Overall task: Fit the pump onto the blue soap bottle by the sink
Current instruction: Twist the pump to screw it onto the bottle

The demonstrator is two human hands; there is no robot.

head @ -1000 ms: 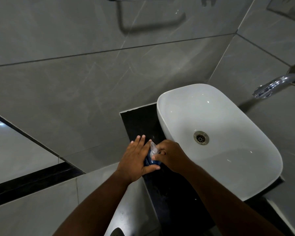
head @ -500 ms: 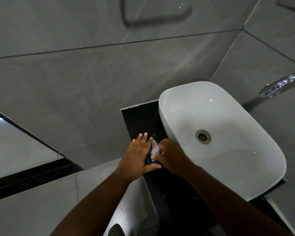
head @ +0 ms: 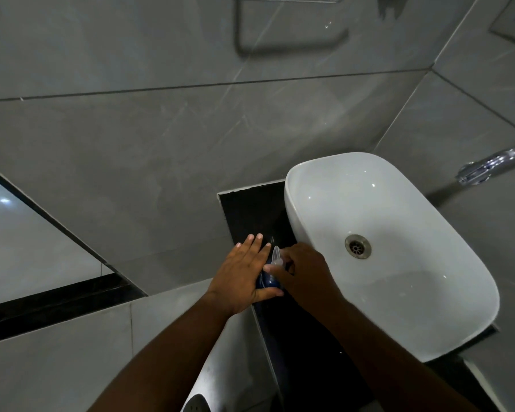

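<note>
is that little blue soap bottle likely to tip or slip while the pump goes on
Probably tippy: the small blue plastic soap bottle stands on the glossy black counter, so the left hand braces its side. The right hand grips the clear pump. It looks light; smooth plastic may slip.

Counted in view: two hands, left hand (head: 240, 275) and right hand (head: 305, 273); one blue soap bottle (head: 267, 281); one pump (head: 276, 257); one sink (head: 399, 292); one tap (head: 488, 166).

Table (head: 304, 352) is a narrow black glossy slab set into the grey-tiled wall corner. White oval basin (head: 446, 292) sits on its right part; blue soap bottle (head: 268, 282) stands on the left strip, just beside the basin.
</note>
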